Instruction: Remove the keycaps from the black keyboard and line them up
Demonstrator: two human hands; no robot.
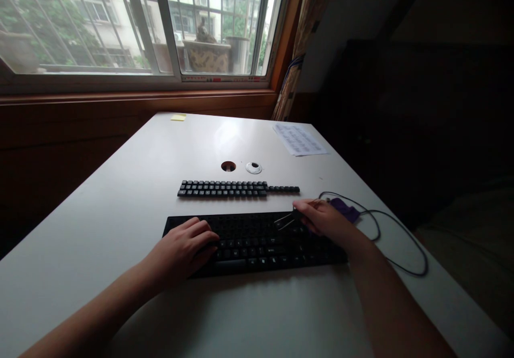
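A black keyboard [241, 252] lies on the white table, its upper rows partly without keycaps. My left hand [190, 243] rests on the keyboard's left side, fingers laid over the keys and loosely bent. Over the right part, my right hand [319, 216] is closed round a wire keycap puller [296, 215]. Two thin metal prongs stick out from it to the left, above the keys; whether they touch a key I cannot tell. Behind the keyboard, loose black keycaps [223, 188] stand in rows, with a shorter single row [284, 189] at their right end.
A purple cloth or pouch [345, 209] lies beyond my right wrist. A black cable [417, 251] loops along the table's right side. Further back are a round hole [228, 166], a round cover [254, 168], printed paper [301, 140] and a yellow note [178, 117].
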